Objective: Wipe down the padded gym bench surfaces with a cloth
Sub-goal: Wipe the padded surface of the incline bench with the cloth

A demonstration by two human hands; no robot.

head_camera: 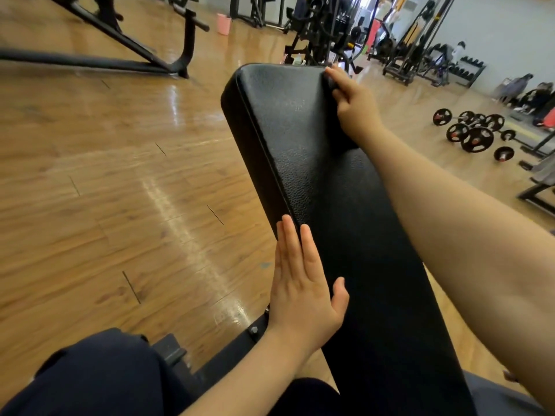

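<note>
The long black bench pad (315,175) is running from the bottom right of the frame up to the top middle, and it is looking bumpy and a little shiny. At its far right corner, the right hand (350,106) is pressing down with bent fingers. There seems to be something dark bunched under those fingers, maybe the cloth, but it is too dark against the pad to say for sure. Lower down, near the middle of the frame, the left hand (303,289) is lying flat against the pad's left edge, with fingers straight and together and the thumb sticking out. It is holding nothing.

To wipe well from here, I think the right hand should be pulling back along the pad in long, even strokes that overlap, and going over the side edges too. The flat left hand should be keeping the bench steady while that happens.

All around, the wooden floor (120,175) is shining. Barbell weights (474,133) are lying on it at the right, and a pink bucket (223,24) is standing at the top.
</note>
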